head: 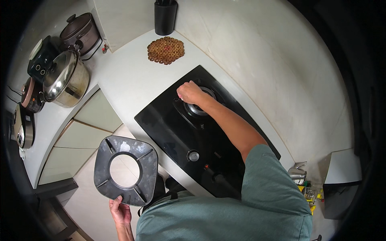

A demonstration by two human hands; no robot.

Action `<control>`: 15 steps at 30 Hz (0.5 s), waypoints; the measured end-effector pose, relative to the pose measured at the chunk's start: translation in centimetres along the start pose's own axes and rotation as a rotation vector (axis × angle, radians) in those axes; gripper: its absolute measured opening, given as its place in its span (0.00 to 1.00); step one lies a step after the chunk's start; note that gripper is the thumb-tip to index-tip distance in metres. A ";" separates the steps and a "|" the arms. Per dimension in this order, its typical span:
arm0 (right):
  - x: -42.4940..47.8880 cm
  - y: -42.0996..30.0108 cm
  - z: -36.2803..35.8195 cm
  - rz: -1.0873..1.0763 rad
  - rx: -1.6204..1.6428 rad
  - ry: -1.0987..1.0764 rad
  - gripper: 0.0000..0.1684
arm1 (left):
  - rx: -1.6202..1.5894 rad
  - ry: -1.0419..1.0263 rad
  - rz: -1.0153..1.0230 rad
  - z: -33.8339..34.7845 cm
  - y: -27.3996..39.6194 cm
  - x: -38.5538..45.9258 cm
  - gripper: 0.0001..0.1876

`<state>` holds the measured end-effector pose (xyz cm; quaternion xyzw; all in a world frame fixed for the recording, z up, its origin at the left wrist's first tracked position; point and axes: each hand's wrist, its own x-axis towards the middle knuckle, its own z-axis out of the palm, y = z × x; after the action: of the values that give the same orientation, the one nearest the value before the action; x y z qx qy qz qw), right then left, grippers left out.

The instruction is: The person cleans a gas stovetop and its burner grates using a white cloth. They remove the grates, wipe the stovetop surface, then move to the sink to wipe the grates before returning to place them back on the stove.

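Note:
My left hand (119, 211) grips the lower edge of a dark metal pan support (102, 162), thumb on top. It is a rounded square plate with a round central opening and raised ribs, held off the cooktop at the left; pale worn patches mark its surface. My right hand (191, 92) is over the far burner (196, 110) of the black glass gas cooktop (162, 120), fingers curled down by the burner's left side. A tiny white spot shows under the fingers; whether they hold something cannot be told. My hand and forearm partly cover the burner.
A silver control knob (193, 155) is on the cooktop's near side. A woven brown trivet (166, 50) and a black utensil holder (166, 18) stand beyond it. The left counter carries a lidded steel pot (72, 84) and several cookers. A metal kettle (298, 173) is at the right.

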<state>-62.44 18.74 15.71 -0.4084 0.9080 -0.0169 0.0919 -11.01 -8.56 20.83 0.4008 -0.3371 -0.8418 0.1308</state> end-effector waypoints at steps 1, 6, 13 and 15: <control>-0.3 -0.8 -0.1 -0.003 -0.017 -0.019 0.04 | 0.010 -0.009 0.004 -0.4 -0.1 0.2 0.21; -4.2 -4.0 0.7 -0.182 -0.179 0.138 0.08 | 0.024 -0.043 0.009 -0.6 0.0 0.4 0.22; -8.8 -6.0 1.3 -0.182 -0.162 0.360 0.10 | 0.005 -0.062 0.025 0.1 0.5 0.4 0.20; -9.7 -6.3 1.9 -0.174 -0.137 0.386 0.10 | 0.013 -0.075 0.033 0.3 0.7 0.5 0.20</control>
<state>-51.11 21.86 16.04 -0.4795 0.8692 -0.0410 -0.1132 -11.57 -9.21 21.13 0.3643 -0.3537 -0.8517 0.1294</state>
